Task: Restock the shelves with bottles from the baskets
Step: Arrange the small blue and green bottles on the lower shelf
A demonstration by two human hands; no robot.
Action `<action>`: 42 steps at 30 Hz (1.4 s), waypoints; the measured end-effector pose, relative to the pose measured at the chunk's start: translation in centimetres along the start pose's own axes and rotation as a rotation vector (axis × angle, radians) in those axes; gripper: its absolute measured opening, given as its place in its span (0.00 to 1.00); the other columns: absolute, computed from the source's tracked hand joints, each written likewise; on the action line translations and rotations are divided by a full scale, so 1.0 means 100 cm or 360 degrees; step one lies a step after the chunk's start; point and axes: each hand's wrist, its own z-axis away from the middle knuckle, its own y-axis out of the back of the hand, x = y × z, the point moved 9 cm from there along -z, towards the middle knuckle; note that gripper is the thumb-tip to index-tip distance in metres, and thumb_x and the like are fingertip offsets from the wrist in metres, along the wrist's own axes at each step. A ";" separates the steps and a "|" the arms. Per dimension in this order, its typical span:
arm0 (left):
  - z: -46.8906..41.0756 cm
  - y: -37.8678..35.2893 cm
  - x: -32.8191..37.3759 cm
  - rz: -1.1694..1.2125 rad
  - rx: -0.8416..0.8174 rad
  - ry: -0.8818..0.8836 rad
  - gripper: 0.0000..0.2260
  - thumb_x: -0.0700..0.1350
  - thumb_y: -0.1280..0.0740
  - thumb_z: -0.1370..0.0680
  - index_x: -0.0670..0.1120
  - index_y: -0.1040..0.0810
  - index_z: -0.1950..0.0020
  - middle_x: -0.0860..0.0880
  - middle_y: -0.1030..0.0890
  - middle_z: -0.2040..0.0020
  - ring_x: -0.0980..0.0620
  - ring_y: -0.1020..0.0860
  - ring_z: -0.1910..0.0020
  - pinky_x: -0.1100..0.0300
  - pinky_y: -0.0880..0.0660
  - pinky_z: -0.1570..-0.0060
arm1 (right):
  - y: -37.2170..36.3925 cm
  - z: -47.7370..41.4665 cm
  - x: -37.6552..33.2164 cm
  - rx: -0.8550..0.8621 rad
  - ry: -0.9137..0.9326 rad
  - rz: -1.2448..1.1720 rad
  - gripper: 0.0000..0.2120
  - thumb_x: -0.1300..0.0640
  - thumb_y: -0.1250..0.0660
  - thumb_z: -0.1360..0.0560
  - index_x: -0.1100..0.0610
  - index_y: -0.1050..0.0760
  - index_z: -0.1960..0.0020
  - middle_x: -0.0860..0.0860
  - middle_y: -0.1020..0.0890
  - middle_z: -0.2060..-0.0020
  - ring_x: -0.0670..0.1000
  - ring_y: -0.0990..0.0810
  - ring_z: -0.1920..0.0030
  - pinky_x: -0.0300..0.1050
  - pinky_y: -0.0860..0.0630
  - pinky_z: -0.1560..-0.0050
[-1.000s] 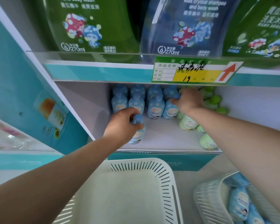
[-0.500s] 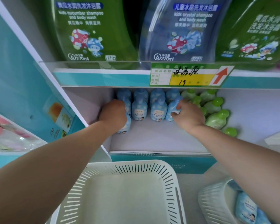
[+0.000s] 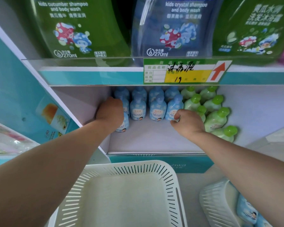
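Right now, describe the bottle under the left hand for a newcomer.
Start at the lower shelf under the price tag. At the left end of the blue bottles, the held bottle alone stands forward of both rows, under the left hand.

The left hand (image 3: 110, 112) grips a blue bottle (image 3: 122, 126) at the left end of the lower shelf (image 3: 154, 141), hiding all but its foot. The right hand (image 3: 187, 123) curls at the foot of a second bottle (image 3: 174, 107); whether it pinches or merely touches cannot be told. The back row (image 3: 156, 93) is blurred, its tops behind the lip of the upper shelf (image 3: 92, 77). The top edge cuts the big bottles (image 3: 82, 30); the right arm (image 3: 244, 161) and the bottom edge cut the right basket (image 3: 215, 202). The small print on the tag (image 3: 154, 76) is unreadable.
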 end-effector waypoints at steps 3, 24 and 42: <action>0.003 0.003 0.003 -0.0085 -0.0006 -0.0039 0.13 0.40 0.40 0.21 0.41 0.28 0.37 0.41 0.25 0.39 0.44 0.25 0.40 0.55 0.28 0.45 | 0.001 0.004 0.004 -0.0014 -0.0002 -0.0018 0.11 0.52 0.33 0.26 0.56 0.22 0.47 0.55 0.19 0.49 0.58 0.21 0.48 0.44 0.26 0.52; 0.131 0.025 0.269 0.0307 -0.0030 -0.1005 0.11 0.47 0.38 0.21 0.48 0.24 0.40 0.47 0.25 0.43 0.46 0.29 0.40 0.52 0.26 0.47 | 0.074 0.162 0.201 0.0030 -0.0391 -0.0078 0.03 0.55 0.33 0.29 0.52 0.21 0.58 0.50 0.17 0.58 0.53 0.20 0.54 0.43 0.25 0.54; 0.208 -0.124 0.504 0.0073 -0.0529 -0.1576 0.11 0.45 0.36 0.24 0.44 0.26 0.43 0.45 0.24 0.45 0.43 0.25 0.44 0.51 0.28 0.52 | -0.056 0.254 0.419 -0.0470 -0.1024 -0.0140 0.15 0.51 0.39 0.24 0.56 0.26 0.40 0.55 0.22 0.42 0.57 0.24 0.42 0.46 0.28 0.45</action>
